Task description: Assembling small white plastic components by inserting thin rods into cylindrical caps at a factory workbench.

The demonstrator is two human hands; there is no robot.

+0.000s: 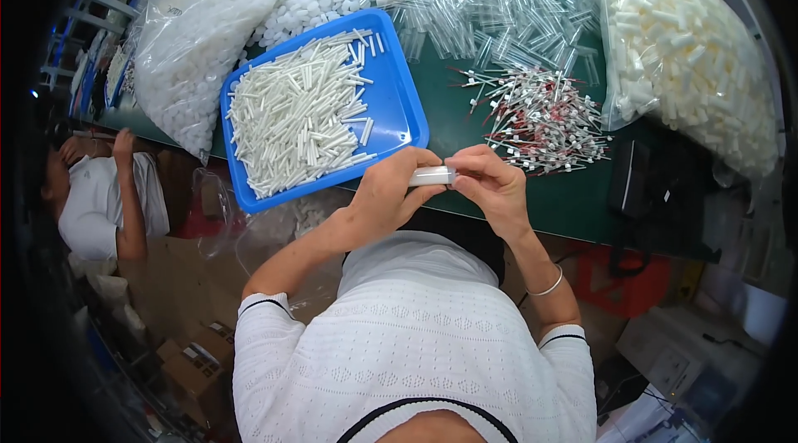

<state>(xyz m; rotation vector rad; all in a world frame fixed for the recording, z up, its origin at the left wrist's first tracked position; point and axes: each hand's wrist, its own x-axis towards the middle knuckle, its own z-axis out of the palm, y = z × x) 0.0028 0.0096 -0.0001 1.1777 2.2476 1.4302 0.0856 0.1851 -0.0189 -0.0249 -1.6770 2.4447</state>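
Between both hands, above the near edge of the green table, is a short clear tube (428, 177) with a white filling. My left hand (384, 196) is closed around its left part. At its right end, my right hand (497, 191) pinches with thumb and fingertips; a small pale piece may sit there, partly hidden by the fingers. Just left of my hands stands a blue tray (405, 102) with many thin white sticks (295, 115) in it. Beyond my right hand lies a heap of small white parts with red wires (544, 123).
Loose clear tubes (490, 7) are heaped at the back. Bags of white caps (195, 52) and of cream-coloured cylinders (686, 52) flank the green table (532, 206). A black box-like object (629, 181) lies at the right. Another person (112, 198) sits at the far left.
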